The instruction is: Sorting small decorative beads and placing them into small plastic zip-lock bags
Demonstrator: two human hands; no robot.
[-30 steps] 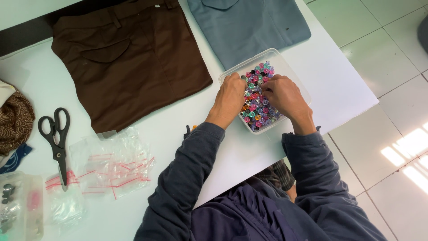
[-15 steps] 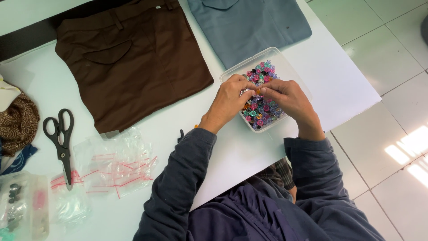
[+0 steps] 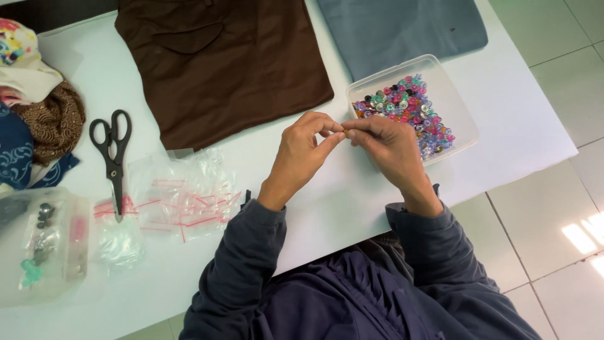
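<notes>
Centre frame: I am seeing left hand (image 3: 301, 154) and right hand (image 3: 387, 143) meeting fingertip to fingertip, both pinching tiny item (image 3: 345, 133), too small for judging its axis or heading. Clear tub of coloured buttons (image 3: 456, 107) lying right of hands, long axis running lower left to upper right. Scissors (image 3: 113, 160) at left, tips pointing down.
</notes>
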